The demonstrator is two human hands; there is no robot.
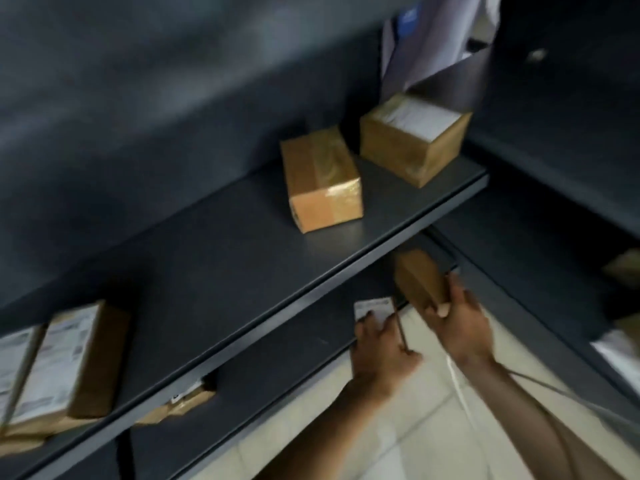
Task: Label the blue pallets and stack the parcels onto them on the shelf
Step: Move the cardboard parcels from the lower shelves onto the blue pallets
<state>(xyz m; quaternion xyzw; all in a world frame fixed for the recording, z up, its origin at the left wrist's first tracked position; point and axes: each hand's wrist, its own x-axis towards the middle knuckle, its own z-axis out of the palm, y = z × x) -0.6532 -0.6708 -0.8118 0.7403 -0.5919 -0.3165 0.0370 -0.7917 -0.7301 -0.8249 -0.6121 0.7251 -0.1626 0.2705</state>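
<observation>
My right hand [457,317] grips a small brown cardboard parcel [417,278] just below the front edge of the dark metal shelf [214,258]. My left hand [379,344] holds a white printed label [374,308] and a thin dark stick-like item [401,330] beside it. Two taped brown parcels stand on the shelf: one in the middle [322,178], one with a white label at the back right [412,136]. No blue pallet shows in this blurred view.
Labelled parcels [65,362] lie at the shelf's left end. A lower shelf [277,362] holds a crumpled brown parcel [180,403]. More shelving with parcels [623,268] runs along the right. Pale floor tiles [346,441] lie below. White bags [433,39] hang top right.
</observation>
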